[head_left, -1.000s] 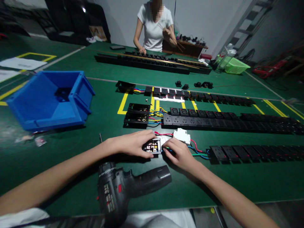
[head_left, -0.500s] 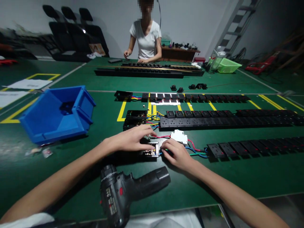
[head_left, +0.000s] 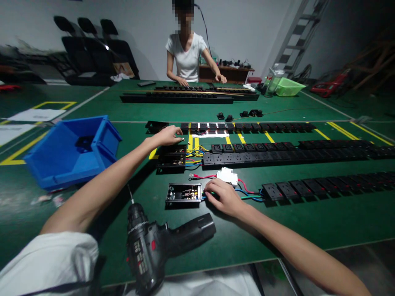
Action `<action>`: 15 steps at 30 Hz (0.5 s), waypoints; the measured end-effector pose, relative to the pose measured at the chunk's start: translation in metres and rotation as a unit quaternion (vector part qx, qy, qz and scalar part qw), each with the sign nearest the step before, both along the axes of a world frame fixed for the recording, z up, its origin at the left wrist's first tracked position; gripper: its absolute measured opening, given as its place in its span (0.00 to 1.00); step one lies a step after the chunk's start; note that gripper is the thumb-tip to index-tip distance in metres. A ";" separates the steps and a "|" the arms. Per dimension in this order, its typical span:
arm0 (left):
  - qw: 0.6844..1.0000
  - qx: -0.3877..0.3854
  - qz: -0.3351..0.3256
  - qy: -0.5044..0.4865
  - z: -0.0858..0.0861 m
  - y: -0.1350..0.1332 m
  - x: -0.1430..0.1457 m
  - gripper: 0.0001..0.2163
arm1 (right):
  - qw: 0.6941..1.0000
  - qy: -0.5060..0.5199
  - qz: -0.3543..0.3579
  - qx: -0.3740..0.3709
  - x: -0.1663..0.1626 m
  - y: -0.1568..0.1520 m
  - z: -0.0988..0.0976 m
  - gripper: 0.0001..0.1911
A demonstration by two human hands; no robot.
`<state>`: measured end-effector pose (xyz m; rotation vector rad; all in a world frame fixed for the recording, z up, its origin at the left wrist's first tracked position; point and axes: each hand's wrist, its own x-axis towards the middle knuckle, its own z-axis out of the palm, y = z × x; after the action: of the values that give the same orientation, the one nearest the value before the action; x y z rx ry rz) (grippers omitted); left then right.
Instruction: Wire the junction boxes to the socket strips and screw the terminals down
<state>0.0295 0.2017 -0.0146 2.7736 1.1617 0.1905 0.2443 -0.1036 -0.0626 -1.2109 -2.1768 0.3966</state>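
Pale grey walls [head_left: 148,24] rose beyond a wide green desk [head_left: 234,242] marked with yellow lines [head_left: 348,132], where a person in a white short-sleeved top [head_left: 187,53] had both hands by long black strips [head_left: 175,98]. Left of centre, the left hand [head_left: 169,135] reached near the far side of 2 open black boxes [head_left: 171,161], its grip partly open, with a small shiny metal piece [head_left: 183,139] by the fingertips; whether it was pinched, I could not tell. Bent fingers of the right hand [head_left: 224,197] met blue and green wires [head_left: 248,197] beside an open black rectangular box with brass-coloured terminals [head_left: 184,194], which lay directly ahead of the wearer; whether that grip had closed on them was hidden. Just behind sat a white block-shaped module [head_left: 227,176] on red wires [head_left: 205,177]. Nearer lay a black cordless drill [head_left: 143,248], with a blue plastic bin [head_left: 108,139] farther left.
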 end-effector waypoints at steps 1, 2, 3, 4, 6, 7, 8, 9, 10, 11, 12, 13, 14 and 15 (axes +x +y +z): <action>1.000 -0.011 0.005 0.009 -0.003 0.005 0.003 0.20 | 1.000 0.000 0.000 0.000 0.000 0.000 0.000 0.05; 1.000 -0.023 0.009 0.016 -0.006 0.009 0.006 0.21 | 1.000 -0.001 0.000 0.000 0.000 0.000 0.000 0.04; 0.999 -0.033 0.013 0.022 -0.008 0.013 0.009 0.22 | 1.000 -0.002 -0.001 -0.001 0.000 0.000 0.000 0.04; 0.999 -0.042 0.017 0.027 -0.010 0.017 0.012 0.23 | 1.000 -0.002 -0.001 -0.001 0.000 0.000 0.001 0.05; 0.997 -0.059 0.023 0.035 -0.015 0.022 0.018 0.24 | 1.000 -0.004 -0.002 -0.002 0.000 0.000 0.001 0.05; 0.997 -0.067 0.024 0.037 -0.017 0.024 0.021 0.25 | 1.000 -0.005 -0.003 -0.002 0.000 0.000 0.001 0.05; 0.996 -0.075 0.023 0.037 -0.018 0.025 0.025 0.27 | 1.000 -0.006 -0.003 -0.002 0.000 0.000 0.001 0.05; 0.996 -0.082 0.021 0.037 -0.020 0.025 0.028 0.27 | 1.000 -0.007 -0.004 -0.002 0.000 0.000 0.001 0.05; 0.995 -0.089 0.017 0.036 -0.021 0.025 0.031 0.28 | 1.000 -0.008 -0.004 -0.002 0.000 0.000 0.001 0.05; 0.995 -0.097 0.011 0.034 -0.021 0.024 0.034 0.28 | 1.000 -0.008 -0.004 -0.002 0.000 0.000 0.001 0.05; 0.994 -0.105 0.004 0.032 -0.021 0.023 0.037 0.27 | 1.000 -0.009 -0.004 -0.002 0.001 0.000 0.000 0.05; 0.993 -0.114 -0.004 0.029 -0.021 0.022 0.039 0.26 | 1.000 -0.009 -0.004 -0.002 0.001 0.000 0.000 0.05; 0.992 -0.122 -0.013 0.027 -0.021 0.021 0.041 0.26 | 1.000 -0.009 -0.004 -0.002 0.001 0.000 -0.001 0.05; 0.991 -0.129 -0.021 0.025 -0.020 0.019 0.042 0.25 | 1.000 -0.010 -0.004 -0.001 0.001 0.000 -0.001 0.05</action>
<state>0.0720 0.2211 -0.0346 2.5852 1.0545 -0.0327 0.2451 -0.1036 -0.0636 -1.2299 -2.1876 0.3861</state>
